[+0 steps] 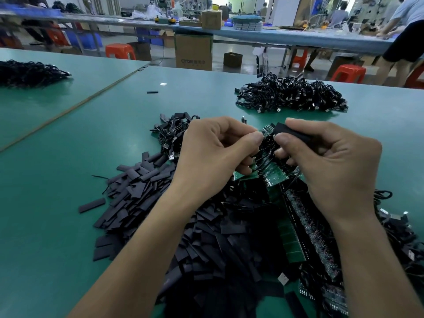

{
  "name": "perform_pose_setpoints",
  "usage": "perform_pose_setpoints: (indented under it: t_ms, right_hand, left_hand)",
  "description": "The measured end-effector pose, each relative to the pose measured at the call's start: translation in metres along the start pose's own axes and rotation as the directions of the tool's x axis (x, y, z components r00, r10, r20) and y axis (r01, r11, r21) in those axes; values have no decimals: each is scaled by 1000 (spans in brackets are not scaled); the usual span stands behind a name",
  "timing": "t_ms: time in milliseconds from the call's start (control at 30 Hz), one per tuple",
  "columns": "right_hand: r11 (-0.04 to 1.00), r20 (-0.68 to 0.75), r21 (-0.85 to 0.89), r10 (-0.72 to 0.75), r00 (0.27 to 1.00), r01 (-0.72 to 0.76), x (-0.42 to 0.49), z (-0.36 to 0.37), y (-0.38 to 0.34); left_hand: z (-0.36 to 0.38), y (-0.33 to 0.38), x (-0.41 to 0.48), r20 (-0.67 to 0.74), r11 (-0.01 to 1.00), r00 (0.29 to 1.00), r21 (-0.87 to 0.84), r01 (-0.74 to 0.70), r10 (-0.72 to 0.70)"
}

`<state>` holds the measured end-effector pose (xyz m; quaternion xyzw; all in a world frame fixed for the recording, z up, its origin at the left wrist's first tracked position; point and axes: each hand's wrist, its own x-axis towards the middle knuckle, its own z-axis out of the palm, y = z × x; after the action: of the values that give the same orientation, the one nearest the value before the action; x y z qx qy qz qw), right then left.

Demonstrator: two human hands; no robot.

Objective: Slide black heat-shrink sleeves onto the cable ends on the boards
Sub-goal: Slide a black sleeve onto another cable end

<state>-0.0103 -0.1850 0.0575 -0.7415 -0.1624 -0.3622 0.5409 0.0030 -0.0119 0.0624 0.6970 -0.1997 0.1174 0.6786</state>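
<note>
Heat-shrink sleeve [292, 132] is pinched between thumb and forefinger of the right hand [332, 157], held above the middle of the surface [68, 157]. Left hand [213, 150], fingers curled, grips a green board [273, 172] and its thin black cables [266, 144], just beside the sleeve's near end. Both forearms hover over a loose pile of sleeves [160, 203] toward the front edge.
</note>
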Motion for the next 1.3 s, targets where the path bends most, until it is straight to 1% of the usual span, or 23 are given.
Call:
perform_pose_setpoints:
  t_ms: [100, 300, 500, 767, 900, 967, 1100, 1233, 1300]
  right_hand:
    - [1000, 9, 27, 6, 1000, -6, 0, -1, 1]
    - [996, 109, 82, 28, 994, -38, 2, -7, 7]
    - [996, 110, 81, 18, 994, -27, 2, -10, 11]
    - [998, 129, 60, -1, 992, -7, 1, -8, 11]
    - [996, 153, 86, 9, 988, -22, 1, -8, 11]
    - [995, 180, 91, 13, 984, -30, 1, -10, 10]
    - [991, 282, 114, 30, 959, -65, 3, -14, 9]
    - [969, 353, 207, 57, 934, -137, 3, -15, 8]
    - [965, 392, 216, 55, 918, -150, 3, -12, 9]
  left_hand:
    - [-1, 0, 0, 10, 1000, 1000, -2, -3, 3]
    - [0, -1, -1, 18, 1000, 1000, 5, -21, 21]
    - [-4, -4, 1, 64, 999, 997, 15, -36, 35]
    - [-7, -7, 3, 82, 998, 996, 33, -44, 42]
    - [-10, -6, 4, 134, 999, 990, 18, -38, 35]
    - [-12, -6, 5, 153, 999, 988, 18, -37, 34]
    - [-16, -6, 6, 182, 997, 983, 70, -28, 15]
    - [-19, -5, 6, 239, 994, 970, 105, 10, -35]
    - [-17, -5, 5, 255, 994, 966, 111, 16, -44]
